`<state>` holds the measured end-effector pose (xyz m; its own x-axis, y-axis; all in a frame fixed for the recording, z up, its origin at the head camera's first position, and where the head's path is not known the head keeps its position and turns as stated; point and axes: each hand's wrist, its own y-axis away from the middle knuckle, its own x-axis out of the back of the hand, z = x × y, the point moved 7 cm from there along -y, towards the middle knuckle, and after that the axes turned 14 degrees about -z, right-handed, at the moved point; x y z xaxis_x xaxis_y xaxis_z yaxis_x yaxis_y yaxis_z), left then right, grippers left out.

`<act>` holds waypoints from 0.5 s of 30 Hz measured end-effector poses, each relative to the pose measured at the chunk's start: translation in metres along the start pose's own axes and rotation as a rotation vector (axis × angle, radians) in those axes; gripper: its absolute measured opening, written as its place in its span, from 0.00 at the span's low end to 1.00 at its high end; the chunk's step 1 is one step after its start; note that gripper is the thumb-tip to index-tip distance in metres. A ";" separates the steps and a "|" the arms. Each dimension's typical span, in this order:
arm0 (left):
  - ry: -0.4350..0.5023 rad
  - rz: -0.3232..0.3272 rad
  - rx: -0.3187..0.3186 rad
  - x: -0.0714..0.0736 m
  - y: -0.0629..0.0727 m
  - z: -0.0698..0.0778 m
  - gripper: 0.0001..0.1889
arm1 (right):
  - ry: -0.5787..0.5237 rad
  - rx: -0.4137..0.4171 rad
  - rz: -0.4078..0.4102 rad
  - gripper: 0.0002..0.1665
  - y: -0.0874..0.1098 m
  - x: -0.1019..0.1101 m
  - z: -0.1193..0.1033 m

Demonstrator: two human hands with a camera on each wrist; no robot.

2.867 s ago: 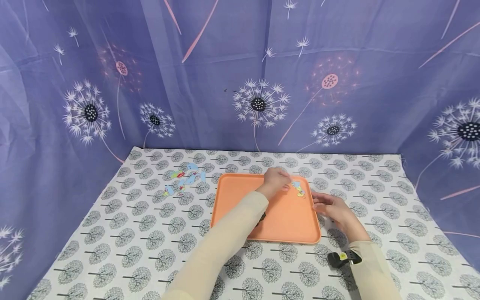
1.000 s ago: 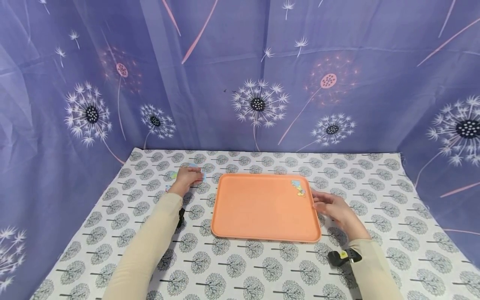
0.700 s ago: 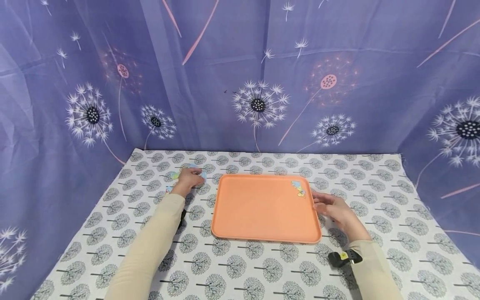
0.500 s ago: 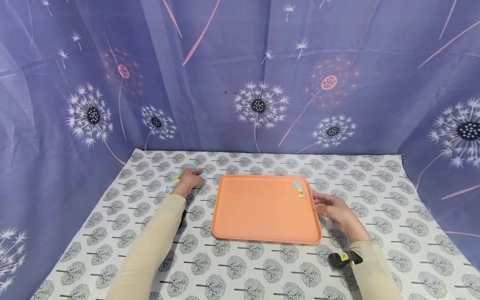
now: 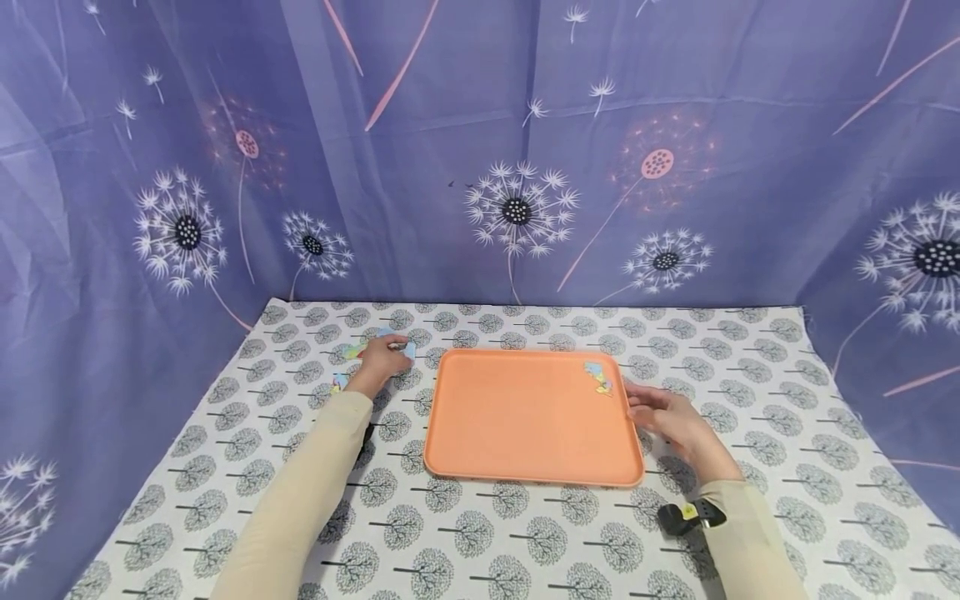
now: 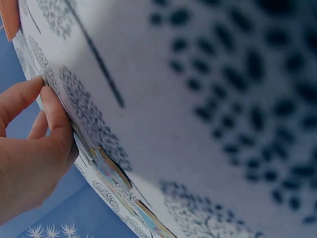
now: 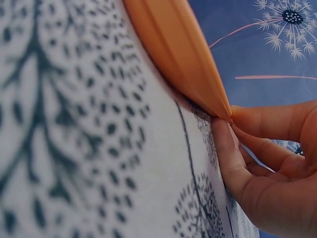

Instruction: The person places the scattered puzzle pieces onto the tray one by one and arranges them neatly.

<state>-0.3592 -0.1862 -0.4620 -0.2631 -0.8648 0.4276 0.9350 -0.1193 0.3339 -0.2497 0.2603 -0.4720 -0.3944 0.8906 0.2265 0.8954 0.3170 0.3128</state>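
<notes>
Crosswise, just left of my right fingers, lies a smooth orange rectangular tray (image 5: 532,425) with rounded corners and a low raised rim; its long axis runs from side to side. My right hand (image 5: 671,421) pinches its right edge between thumb and forefinger. On the tray, left of those fingertips and slightly beyond them, sits a small irregular cluster of flat printed pieces (image 5: 598,378), light blue at its far end and yellow at its near one, its length slanting a little rightward toward me.

Well apart, my left hand (image 5: 379,363) reaches past the tray's left side, thumb and forefinger bent with their tips close together at a flat light blue piece (image 5: 409,351); I cannot tell whether they pinch it. Left of these fingers lies a thin green-and-red piece (image 5: 353,351), and beside my left wrist a blue-and-yellow piece (image 5: 339,382). Seen close up, pieces near these fingers have brownish edges. Everything rests on a white cloth-covered desk (image 5: 525,512) printed with dark, lacy trees.
</notes>
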 end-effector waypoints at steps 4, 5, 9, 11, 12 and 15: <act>0.002 0.018 -0.024 0.000 0.000 0.001 0.26 | 0.003 -0.012 -0.004 0.38 -0.001 0.000 0.000; 0.008 0.022 -0.028 0.000 0.000 0.001 0.26 | 0.003 -0.014 -0.006 0.38 -0.001 0.000 0.001; 0.073 0.057 -0.042 0.003 0.000 0.002 0.23 | 0.013 -0.002 -0.010 0.37 -0.002 0.001 0.000; 0.135 0.062 -0.050 0.004 0.000 0.003 0.22 | 0.014 -0.001 -0.006 0.37 -0.002 0.001 0.000; 0.164 0.060 -0.054 0.004 0.000 0.004 0.21 | 0.014 -0.001 -0.005 0.37 -0.002 0.001 0.000; 0.237 0.036 -0.052 0.004 -0.001 0.005 0.22 | 0.009 -0.007 -0.006 0.38 0.000 0.000 0.000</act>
<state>-0.3620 -0.1870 -0.4568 -0.1722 -0.9584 0.2275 0.9554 -0.1063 0.2755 -0.2501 0.2605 -0.4720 -0.4014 0.8858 0.2329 0.8917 0.3199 0.3203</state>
